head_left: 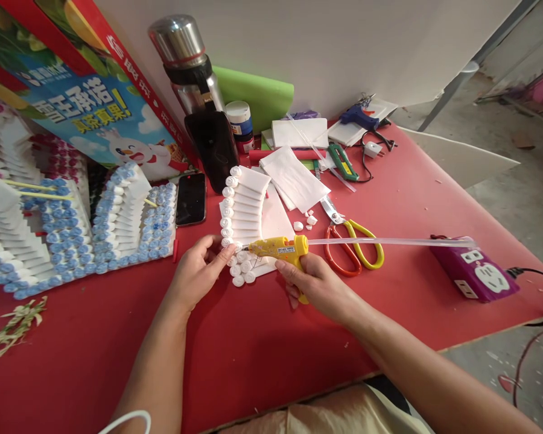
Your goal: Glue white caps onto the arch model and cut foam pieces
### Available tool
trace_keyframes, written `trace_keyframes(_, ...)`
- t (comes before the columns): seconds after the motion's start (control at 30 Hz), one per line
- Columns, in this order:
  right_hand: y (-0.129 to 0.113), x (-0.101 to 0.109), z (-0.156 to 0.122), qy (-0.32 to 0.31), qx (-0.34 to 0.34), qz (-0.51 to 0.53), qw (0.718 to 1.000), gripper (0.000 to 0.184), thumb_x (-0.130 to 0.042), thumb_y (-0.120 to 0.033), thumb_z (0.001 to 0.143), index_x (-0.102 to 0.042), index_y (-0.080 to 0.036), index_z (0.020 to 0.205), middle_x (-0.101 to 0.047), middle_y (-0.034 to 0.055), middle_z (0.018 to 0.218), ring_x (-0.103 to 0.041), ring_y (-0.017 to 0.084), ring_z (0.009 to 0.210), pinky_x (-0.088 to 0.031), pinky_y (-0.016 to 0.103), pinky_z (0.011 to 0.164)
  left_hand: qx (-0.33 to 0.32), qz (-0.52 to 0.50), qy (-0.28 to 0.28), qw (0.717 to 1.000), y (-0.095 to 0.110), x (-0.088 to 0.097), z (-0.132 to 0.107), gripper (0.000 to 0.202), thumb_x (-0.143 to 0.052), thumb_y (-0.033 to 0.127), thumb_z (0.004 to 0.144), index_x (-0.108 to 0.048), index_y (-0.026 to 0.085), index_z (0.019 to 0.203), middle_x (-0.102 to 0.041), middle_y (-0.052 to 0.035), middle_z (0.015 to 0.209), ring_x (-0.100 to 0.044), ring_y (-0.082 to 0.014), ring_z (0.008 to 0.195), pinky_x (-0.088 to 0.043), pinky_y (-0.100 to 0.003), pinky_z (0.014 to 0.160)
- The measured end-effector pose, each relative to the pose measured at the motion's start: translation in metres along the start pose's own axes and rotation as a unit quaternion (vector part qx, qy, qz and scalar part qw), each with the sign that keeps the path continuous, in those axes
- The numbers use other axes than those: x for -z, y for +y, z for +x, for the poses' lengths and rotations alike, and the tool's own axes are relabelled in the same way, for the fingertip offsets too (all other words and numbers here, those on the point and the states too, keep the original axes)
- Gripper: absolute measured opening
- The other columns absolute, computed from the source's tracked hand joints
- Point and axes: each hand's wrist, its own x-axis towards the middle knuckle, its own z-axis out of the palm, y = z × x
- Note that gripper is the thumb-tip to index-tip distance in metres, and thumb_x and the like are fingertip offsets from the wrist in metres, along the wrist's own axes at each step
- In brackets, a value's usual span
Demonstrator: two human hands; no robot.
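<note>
While our right hand [319, 283] is gripping the glue gun [278, 247] by its handle, we are pointing its nozzle left, at the lower end of the curved white piece [248, 202]. Our left hand [194, 271] is touching that end with thumb and fingertips, beside the nozzle; whether it is pinching the piece, we cannot tell. The piece is lying mid-desk [271, 355], partly over a white card [278, 217], its rolled ends facing left. More white rolls [238, 280] are clustering just below the nozzle.

A clear glue stick [389, 242] is jutting from the gun's rear, passing over the scissors [371, 256] and reaching above the purple power strip [475, 271]. Loose white bits [298, 226] are lying near the scissors' blades. Left of the piece, a phone [190, 199] is lying flat; beyond it, blue-and-white pieces [136, 223] are resting before a bright box [90, 96]. Behind, a steel flask [181, 45] is standing upright.
</note>
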Motion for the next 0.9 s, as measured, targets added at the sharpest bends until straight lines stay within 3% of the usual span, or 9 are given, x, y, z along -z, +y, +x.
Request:
trace_keyframes(0.23,-0.006,0.0015,-0.003,-0.018,-0.004,0.032,0.999,0.046,-0.055,-0.06,0.091,-0.058,-0.017,0.076,-0.05,-0.0037,0.054,-0.054,0.011,0.046,-0.041,0.026,0.052,0.0,0.003,0.0,1.0,0.002,0.0,-0.001,0.044,-0.063,0.063,0.081,-0.065,0.023,0.097,-0.067,-0.0023,0.081,-0.057,-0.0175,0.068,-0.043,-0.026,0.06)
trace_keyframes(0.4,-0.0083,0.0036,-0.0054,-0.01,-0.01,0.038,0.999,0.043,-0.054,-0.058,0.092,-0.061,-0.015,0.087,-0.055,-0.0028,0.053,-0.055,0.011,0.047,-0.04,0.025,0.052,-0.001,-0.002,0.001,1.0,0.0026,-0.0002,-0.0008,0.046,-0.064,0.064,0.08,-0.066,0.023,0.1,-0.067,-0.0023,0.082,-0.057,-0.0177,0.069,-0.044,-0.026,0.06)
trace_keyframes(0.9,-0.0046,-0.0016,-0.0027,-0.015,-0.006,0.021,1.0,0.043,-0.052,-0.057,0.094,-0.057,-0.016,0.081,-0.053,-0.0036,0.05,-0.055,0.012,0.045,-0.043,0.025,0.052,-0.001,-0.002,0.001,1.0,0.0031,0.0,-0.0005,0.045,-0.065,0.064,0.08,-0.065,0.023,0.097,-0.068,-0.0025,0.081,-0.058,-0.0181,0.068,-0.044,-0.026,0.06)
